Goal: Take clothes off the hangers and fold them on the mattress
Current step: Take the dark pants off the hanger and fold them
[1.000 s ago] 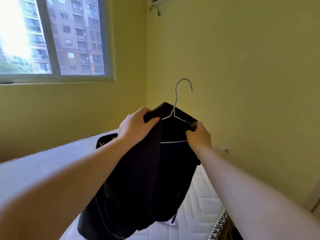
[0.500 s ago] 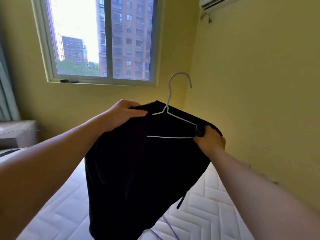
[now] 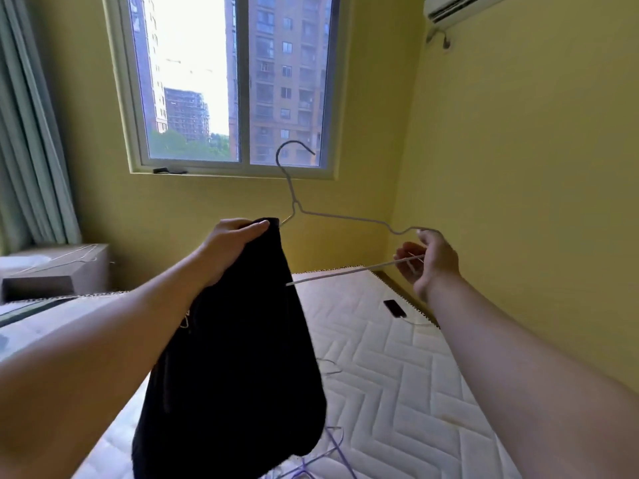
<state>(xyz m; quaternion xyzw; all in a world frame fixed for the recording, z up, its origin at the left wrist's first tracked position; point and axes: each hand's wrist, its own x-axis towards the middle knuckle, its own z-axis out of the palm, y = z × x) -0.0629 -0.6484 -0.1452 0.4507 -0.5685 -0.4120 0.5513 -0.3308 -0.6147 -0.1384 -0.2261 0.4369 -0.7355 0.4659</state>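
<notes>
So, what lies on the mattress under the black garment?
Some purple wire hangers stick out below the black garment on the mattress. The cloth hides their other parts and anything else there.

Mattress [image 3: 397, 392] middle lies open
Dark garment [image 3: 238, 357] hangs over its left part, wire hanger [image 3: 345, 272] spans its far end; phone [image 3: 393, 307] by the far right edge, purple hangers [image 3: 337, 448] at the near end.

A two-pane window [image 3: 243, 81] occupies the upper centre, with high-rise buildings [image 3: 287, 74] behind the glass. A pale curtain [image 3: 31, 133] hangs at the left edge. A white air conditioner [image 3: 449, 6] sits upper right on the yellow wall [image 3: 518, 167]. A dark phone [image 3: 394, 307] with a white cable [image 3: 416, 322] lies right of centre.
</notes>
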